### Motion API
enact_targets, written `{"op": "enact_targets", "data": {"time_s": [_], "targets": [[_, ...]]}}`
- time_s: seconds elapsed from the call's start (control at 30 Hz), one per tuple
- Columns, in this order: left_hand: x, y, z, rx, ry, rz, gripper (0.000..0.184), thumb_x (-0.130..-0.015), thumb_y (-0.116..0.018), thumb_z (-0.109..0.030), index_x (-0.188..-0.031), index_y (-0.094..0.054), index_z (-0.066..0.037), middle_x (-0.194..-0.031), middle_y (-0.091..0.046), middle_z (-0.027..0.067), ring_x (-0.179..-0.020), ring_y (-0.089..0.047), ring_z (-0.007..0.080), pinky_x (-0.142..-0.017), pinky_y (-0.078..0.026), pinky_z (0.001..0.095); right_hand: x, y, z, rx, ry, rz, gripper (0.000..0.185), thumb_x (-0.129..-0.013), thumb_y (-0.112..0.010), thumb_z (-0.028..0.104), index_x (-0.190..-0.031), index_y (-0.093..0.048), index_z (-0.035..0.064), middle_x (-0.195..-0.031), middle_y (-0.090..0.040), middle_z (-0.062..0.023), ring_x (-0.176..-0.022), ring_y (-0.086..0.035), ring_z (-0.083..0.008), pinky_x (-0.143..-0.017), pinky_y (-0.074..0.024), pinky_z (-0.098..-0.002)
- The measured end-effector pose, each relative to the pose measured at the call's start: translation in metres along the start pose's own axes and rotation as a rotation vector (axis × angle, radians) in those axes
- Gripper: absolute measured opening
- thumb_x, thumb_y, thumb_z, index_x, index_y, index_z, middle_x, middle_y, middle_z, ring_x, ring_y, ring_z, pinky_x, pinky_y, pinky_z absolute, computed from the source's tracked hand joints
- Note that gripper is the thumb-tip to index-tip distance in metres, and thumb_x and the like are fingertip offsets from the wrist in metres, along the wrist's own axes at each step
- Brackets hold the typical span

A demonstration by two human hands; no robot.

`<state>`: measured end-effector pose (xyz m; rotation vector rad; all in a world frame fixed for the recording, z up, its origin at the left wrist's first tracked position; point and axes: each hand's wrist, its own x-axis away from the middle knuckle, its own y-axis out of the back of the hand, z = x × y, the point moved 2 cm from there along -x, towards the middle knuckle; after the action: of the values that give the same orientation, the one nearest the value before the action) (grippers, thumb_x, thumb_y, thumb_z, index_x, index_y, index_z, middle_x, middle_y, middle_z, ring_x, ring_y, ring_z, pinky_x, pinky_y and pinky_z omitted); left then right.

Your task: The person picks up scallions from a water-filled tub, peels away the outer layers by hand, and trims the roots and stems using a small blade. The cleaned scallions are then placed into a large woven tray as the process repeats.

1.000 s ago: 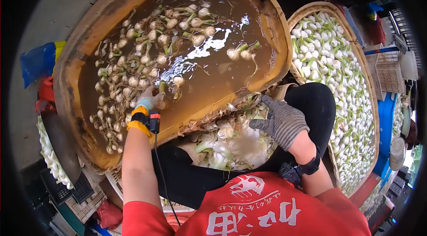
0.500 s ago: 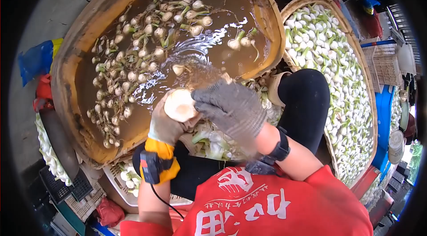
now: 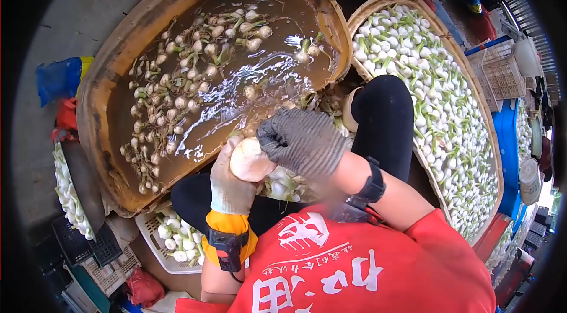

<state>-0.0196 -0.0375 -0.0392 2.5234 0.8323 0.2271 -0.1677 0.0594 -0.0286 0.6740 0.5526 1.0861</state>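
A large whitish garlic bulb (image 3: 247, 160) rests in my left hand (image 3: 223, 182), which wears a pale work glove and has its fingers wrapped round it. Right beside the bulb, my right hand (image 3: 302, 140) in a grey knitted glove is closed with its fingers curled in. Whatever those fingers pinch, if anything, is hidden. Just beyond both hands lies a tub of muddy water (image 3: 97, 97) where many unwashed garlic bulbs (image 3: 171, 100) with roots and green stems float. One single bulb (image 3: 250, 93) drifts close to my hands.
At right stands a long basket (image 3: 353, 23) heaped with cleaned white garlic (image 3: 437, 100). A white crate (image 3: 155, 254) of garlic sits low at left, near black crates (image 3: 80, 242). My bent knee (image 3: 385, 118) comes between tub and basket. Peelings (image 3: 283, 186) lie below my hands.
The view has shifted a little. The bulb has turned in my left hand, and my right hand has curled up tighter at its side. The water's ripples have spread.
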Motion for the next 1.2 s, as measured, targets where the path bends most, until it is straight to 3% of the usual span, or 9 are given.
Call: {"op": "enact_targets", "data": {"time_s": [0.07,0.33,0.4,0.57,0.77,0.87,0.97,1.07,1.2], "targets": [[0.006,0.003,-0.001,0.205,0.232,-0.011,0.057,-0.071,-0.080,0.001,-0.121,-0.053,-0.001,-0.114,-0.064,0.0091,-0.102,-0.064,0.0206,-0.085,-0.055,0.0358,0.014,-0.005,0.003,-0.044,0.084,-0.139,0.021,-0.086,-0.061,0.029,-0.094,-0.069,0.0119,-0.084,-0.067,-0.0072,-0.074,-0.065,-0.0297,-0.065,-0.0515,-0.0426],[0.020,-0.013,0.021,0.985,0.563,-0.144,0.041,-0.074,-0.077,0.002,-0.110,-0.058,-0.005,-0.097,-0.066,0.0044,-0.086,-0.064,0.0133,-0.078,-0.052,0.0267,0.030,-0.003,0.021,0.154,0.180,-0.175,0.021,-0.084,-0.060,0.028,-0.093,-0.067,0.0107,-0.081,-0.068,-0.0135,-0.073,-0.067,-0.0311,-0.063,-0.0534,-0.0433],[0.024,-0.011,0.009,0.559,0.255,-0.080,0.034,-0.081,-0.073,-0.003,-0.110,-0.058,-0.005,-0.096,-0.066,0.0049,-0.087,-0.064,0.0146,-0.078,-0.053,0.0298,0.025,0.007,0.024,0.063,0.007,0.033,0.020,-0.084,-0.060,0.027,-0.091,-0.067,0.0100,-0.081,-0.068,-0.0131,-0.073,-0.068,-0.0318,-0.065,-0.0542,-0.0440],[0.020,0.000,-0.008,1.274,0.545,0.261,0.049,-0.093,-0.057,-0.038,-0.128,-0.047,-0.005,-0.094,-0.063,0.0183,-0.085,-0.065,0.0354,-0.077,-0.056,0.0455,-0.003,0.026,0.009,0.029,-0.055,-0.228,0.017,-0.083,-0.063,0.027,-0.084,-0.068,0.0106,-0.081,-0.067,-0.0117,-0.074,-0.066,-0.0310,-0.068,-0.0526,-0.0406],[0.020,0.002,-0.020,1.529,0.525,0.451,0.065,-0.097,-0.046,-0.055,-0.137,-0.045,-0.003,-0.089,-0.064,0.0155,-0.086,-0.061,0.0330,-0.082,-0.050,0.0458,-0.032,0.042,-0.077,0.259,-0.517,-0.246,0.025,-0.086,-0.060,0.032,-0.091,-0.072,0.0097,-0.093,-0.070,-0.0165,-0.086,-0.068,-0.0339,-0.077,-0.0525,-0.0438],[0.018,-0.002,-0.011,1.470,0.556,0.360,0.074,-0.097,-0.035,-0.065,-0.129,-0.051,0.000,-0.085,-0.065,0.0129,-0.072,-0.063,0.0338,-0.066,-0.054,0.0408,0.000,0.022,-0.068,0.180,-0.463,0.234,0.030,-0.087,-0.063,0.037,-0.094,-0.074,0.0106,-0.094,-0.071,-0.0150,-0.087,-0.069,-0.0314,-0.081,-0.0532,-0.0394],[0.010,-0.015,-0.002,1.497,0.591,0.495,0.077,-0.096,-0.035,-0.067,-0.124,-0.055,0.001,-0.083,-0.066,0.0166,-0.074,-0.065,0.0375,-0.071,-0.055,0.0460,0.030,-0.018,-0.053,-0.598,0.224,0.034,0.034,-0.091,-0.064,0.023,-0.120,-0.064,0.0045,-0.123,-0.065,-0.0092,-0.101,-0.066,-0.0280,-0.092,-0.0512,-0.0339],[0.000,-0.037,0.004,1.425,0.632,0.608,0.084,-0.087,-0.039,-0.076,-0.120,-0.059,-0.001,-0.093,-0.069,0.0202,-0.083,-0.069,0.0348,-0.080,-0.058,0.0488,0.033,0.004,-0.006,-0.534,-0.150,0.209,0.031,-0.092,-0.063,0.028,-0.112,-0.069,0.0056,-0.106,-0.067,-0.0080,-0.092,-0.066,-0.0222,-0.082,-0.0521,-0.0335],[0.006,-0.019,-0.017,0.212,0.155,0.512,0.057,-0.093,-0.058,-0.049,-0.123,-0.058,-0.001,-0.104,-0.068,0.0125,-0.094,-0.066,0.0208,-0.085,-0.053,0.0303,0.034,-0.003,-0.016,-0.576,-0.332,0.171,0.025,-0.092,-0.062,0.031,-0.109,-0.072,0.0162,-0.100,-0.066,-0.0078,-0.086,-0.065,-0.0256,-0.077,-0.0515,-0.0362]]}}
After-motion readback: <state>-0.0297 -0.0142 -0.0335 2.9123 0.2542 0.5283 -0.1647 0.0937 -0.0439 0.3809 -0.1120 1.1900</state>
